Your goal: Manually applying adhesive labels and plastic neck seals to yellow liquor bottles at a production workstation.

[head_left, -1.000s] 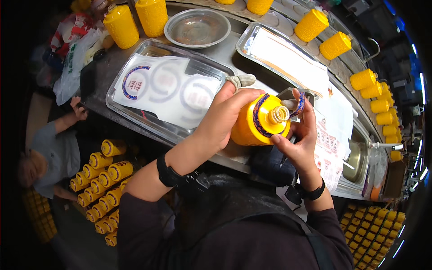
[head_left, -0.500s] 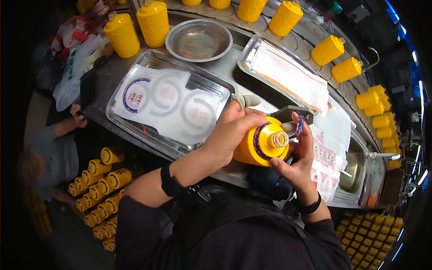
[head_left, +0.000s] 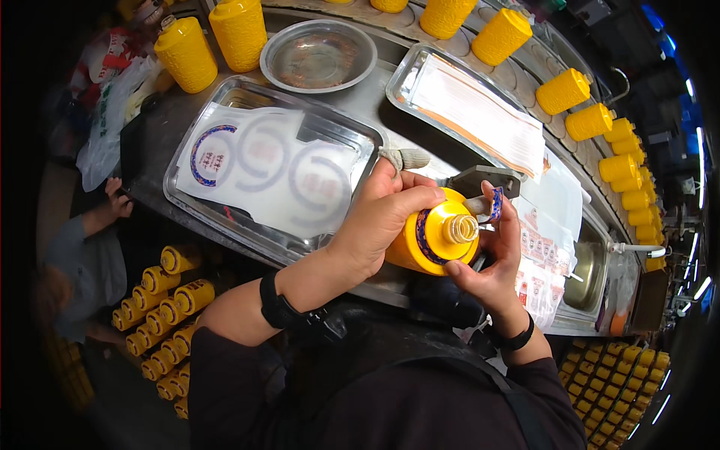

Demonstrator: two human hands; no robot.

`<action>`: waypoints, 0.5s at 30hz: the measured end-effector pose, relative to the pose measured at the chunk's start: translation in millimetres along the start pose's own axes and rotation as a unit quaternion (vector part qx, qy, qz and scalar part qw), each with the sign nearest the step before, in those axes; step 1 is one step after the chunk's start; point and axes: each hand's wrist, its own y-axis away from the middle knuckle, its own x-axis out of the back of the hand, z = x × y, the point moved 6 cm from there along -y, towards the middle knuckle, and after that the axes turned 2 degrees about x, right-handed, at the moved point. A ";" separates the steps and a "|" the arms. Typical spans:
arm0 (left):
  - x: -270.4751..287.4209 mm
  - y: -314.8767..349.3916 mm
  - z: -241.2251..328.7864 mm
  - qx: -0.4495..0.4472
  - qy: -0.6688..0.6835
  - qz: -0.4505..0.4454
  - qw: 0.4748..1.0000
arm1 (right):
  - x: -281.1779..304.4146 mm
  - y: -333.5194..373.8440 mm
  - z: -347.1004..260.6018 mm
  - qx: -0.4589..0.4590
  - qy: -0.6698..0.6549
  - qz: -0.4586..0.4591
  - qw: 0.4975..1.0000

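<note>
I see the yellow bottle [head_left: 435, 234] mid-frame, neck angled up toward the person, apparently so its patterned band [head_left: 422, 234] lies exposed. The left hand [head_left: 381, 217] grasps its body, probably steadying it; the right hand [head_left: 499, 259], half curled, thumbs the shoulder's edge, a blue strip [head_left: 496, 203] at its index fingertip, though whether firmly pinched I can't tell.
</note>
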 end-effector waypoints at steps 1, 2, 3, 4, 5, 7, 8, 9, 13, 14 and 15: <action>0.3 0.8 -1.2 0.008 -0.010 -0.009 1.000 | 0.4 0.0 -1.1 0.011 0.006 0.003 1.000; 3.2 3.3 0.5 0.001 -0.006 -0.011 1.000 | 0.7 0.4 0.6 -0.002 0.008 0.004 1.000; 6.2 6.9 1.6 0.000 0.041 -0.016 0.999 | 0.9 0.7 0.6 0.000 0.007 0.002 1.000; 9.3 10.5 1.6 0.001 0.083 -0.013 0.996 | 0.8 0.8 -0.3 0.009 0.007 0.001 1.000; 10.1 14.7 0.3 0.005 0.087 -0.020 0.996 | 1.5 1.2 1.4 -0.004 0.005 0.004 1.000; 11.4 25.6 -0.8 -0.024 0.010 -0.010 1.000 | 1.5 1.0 0.6 0.004 0.001 0.001 1.000; 10.0 27.7 -1.5 -0.039 -0.023 -0.016 0.999 | 1.2 0.9 0.9 0.000 -0.002 -0.002 1.000; 9.9 29.4 -1.5 -0.052 -0.015 -0.018 0.998 | 0.9 1.0 2.1 -0.010 -0.003 -0.001 1.000; 8.8 27.5 -1.6 -0.076 -0.045 -0.025 0.996 | 0.4 -0.7 0.9 -0.011 -0.004 0.003 1.000; 9.1 26.4 -1.8 -0.078 -0.056 -0.025 0.995 | -0.2 -1.0 0.5 -0.010 -0.003 0.005 1.000; 8.8 25.9 -1.9 -0.085 -0.055 -0.026 0.995 | -0.3 -0.8 -0.3 -0.009 -0.002 0.006 1.000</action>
